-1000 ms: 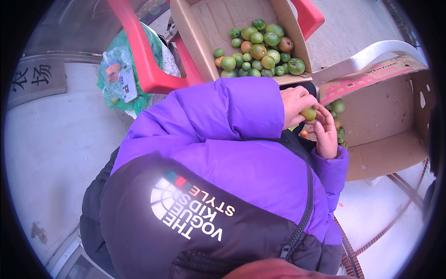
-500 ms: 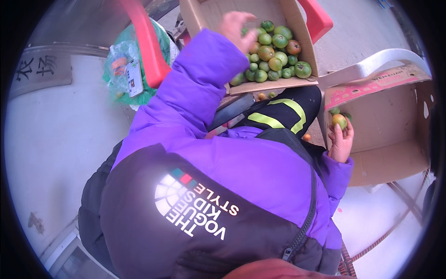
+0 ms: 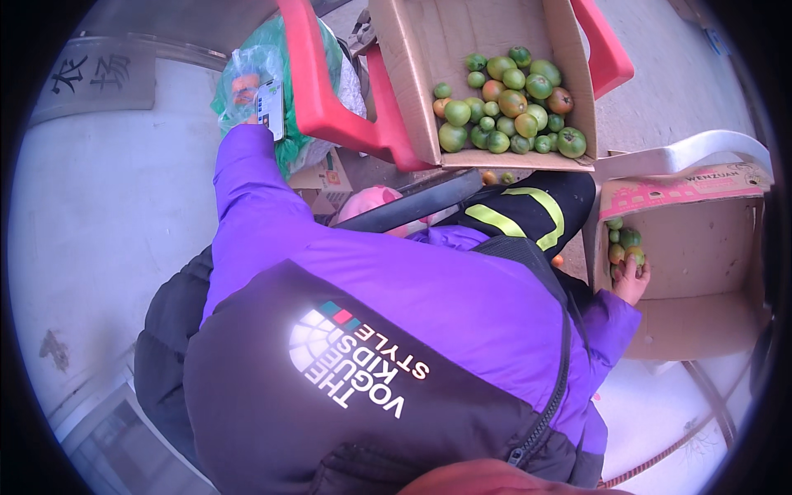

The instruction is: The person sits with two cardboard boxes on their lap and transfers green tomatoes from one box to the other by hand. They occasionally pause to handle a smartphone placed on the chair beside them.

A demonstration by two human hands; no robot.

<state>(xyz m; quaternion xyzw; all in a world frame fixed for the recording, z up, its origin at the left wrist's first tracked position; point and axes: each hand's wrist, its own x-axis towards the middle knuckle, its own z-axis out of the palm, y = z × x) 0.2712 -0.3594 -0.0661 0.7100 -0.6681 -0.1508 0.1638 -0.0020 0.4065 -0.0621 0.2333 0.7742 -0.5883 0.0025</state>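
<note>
My right hand (image 3: 632, 283) reaches into the right-hand cardboard box (image 3: 697, 256), its fingers around a yellowish-green tomato (image 3: 634, 254). A few other green and orange tomatoes lie beside it along the box's left side. My left arm stretches to the upper left, where only a sliver of my left hand (image 3: 251, 121) shows past the purple cuff, beside the lower end of a phone (image 3: 271, 109). The fingers of that hand are mostly hidden. Ahead, a tilted cardboard box (image 3: 487, 25) holds several green and reddish tomatoes (image 3: 511, 103).
The far box rests on a red plastic chair (image 3: 371, 136). A white chair arm (image 3: 685, 157) curves above the right box. Behind the phone sits a green plastic bag (image 3: 318, 49). Loose small tomatoes (image 3: 490, 177) lie below the far box, near my black trouser leg (image 3: 553, 206).
My left hand has left the far box and swung left to the phone. My right hand has lowered the tomato into the right box. The view has shifted slightly.
</note>
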